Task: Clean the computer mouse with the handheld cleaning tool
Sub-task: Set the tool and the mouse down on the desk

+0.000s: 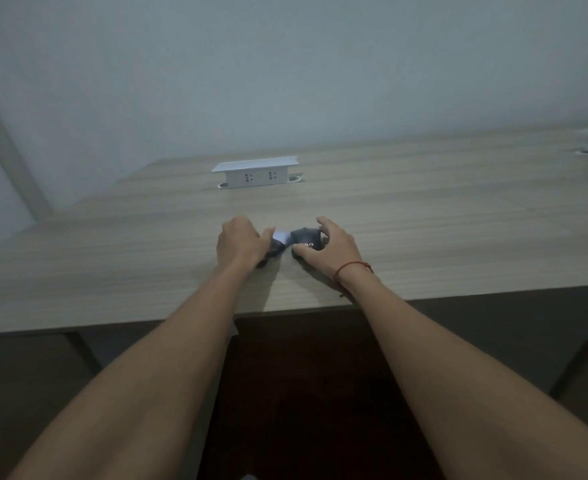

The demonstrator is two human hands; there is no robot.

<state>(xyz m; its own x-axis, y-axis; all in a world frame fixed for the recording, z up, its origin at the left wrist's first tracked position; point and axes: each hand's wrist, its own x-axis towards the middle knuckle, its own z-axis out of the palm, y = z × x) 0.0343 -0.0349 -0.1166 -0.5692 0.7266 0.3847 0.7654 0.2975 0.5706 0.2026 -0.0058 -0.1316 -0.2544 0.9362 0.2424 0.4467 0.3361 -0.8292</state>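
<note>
The right grip [330,245] cups a dark rounded computer mouse [305,239] on the pale wood-grain counter [424,216]. The left grip [240,244] pinches a dark white-tipped cleaning tool [278,241], tip pointing right at the mouse.

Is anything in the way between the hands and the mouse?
Nothing visible is. The right hand already cups the dark mouse on the desk. The left hand grips a dark tool with a white tip right beside the mouse. The socket box sits farther back.
</note>
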